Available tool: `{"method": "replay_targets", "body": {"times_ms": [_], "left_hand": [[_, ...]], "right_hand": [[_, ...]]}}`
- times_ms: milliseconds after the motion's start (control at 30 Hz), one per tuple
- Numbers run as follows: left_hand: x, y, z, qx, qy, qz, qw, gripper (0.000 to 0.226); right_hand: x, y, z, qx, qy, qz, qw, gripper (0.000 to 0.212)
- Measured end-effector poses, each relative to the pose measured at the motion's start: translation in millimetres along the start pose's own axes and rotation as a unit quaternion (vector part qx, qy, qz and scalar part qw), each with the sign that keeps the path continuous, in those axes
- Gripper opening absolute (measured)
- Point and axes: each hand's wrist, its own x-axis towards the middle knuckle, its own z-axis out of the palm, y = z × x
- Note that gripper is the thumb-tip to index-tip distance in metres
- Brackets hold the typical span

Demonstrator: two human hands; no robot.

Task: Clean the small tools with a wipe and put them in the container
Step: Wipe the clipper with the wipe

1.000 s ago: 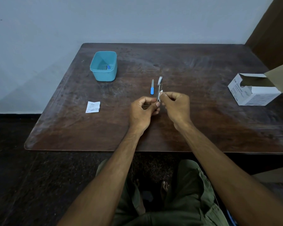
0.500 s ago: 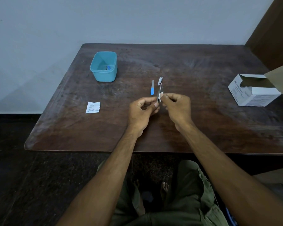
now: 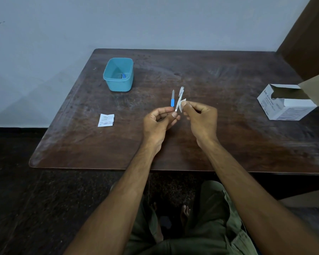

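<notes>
Both forearms reach over the near edge of the dark wooden tabletop [image 3: 228, 74] and meet near its middle. The left hand [image 3: 157, 124] pinches the lower end of a thin silver metal tool [image 3: 178, 103] between thumb and forefinger, with the other fingers curled. The right hand [image 3: 201, 119] holds a small white wipe [image 3: 182, 104] against the tool with its curled fingers. Two more small tools lie just beyond the hands: one blue-handled file [image 3: 172, 98] and one silver nail clipper [image 3: 182, 89]. One teal plastic container [image 3: 118, 74] stands toward the far left corner with a blue item inside. One torn white wrapper [image 3: 106, 120] lies toward the left edge, and one open white cardboard box [image 3: 285, 102] stands at the right edge.
</notes>
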Motion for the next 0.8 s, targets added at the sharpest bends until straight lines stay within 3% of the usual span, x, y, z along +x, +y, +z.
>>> {"method": "replay_targets", "body": {"times_ms": [133,400,567,800], "left_hand": [[-0.5,-0.1,0.0,-0.005,0.002,0.003,1.0,0.015],[-1.1,-1.2,1.1,0.003,0.01,0.013,1.0,0.015],[-2.9,-1.8,2.0,0.031,0.004,0.014,0.999,0.014],[-1.9,-2.8,1.4,0.046,0.005,0.017,0.999,0.019]], "right_hand": [[-0.5,1.2,6.1,-0.02,-0.002,0.003,1.0,0.01],[-3.3,4.8,6.1,-0.071,0.008,-0.039,0.997,0.014],[-0.4,-6.1,10.4,0.0,-0.01,0.015,1.0,0.01],[7.5,-16.6,8.0,-0.004,-0.026,0.027,0.999,0.011]]}}
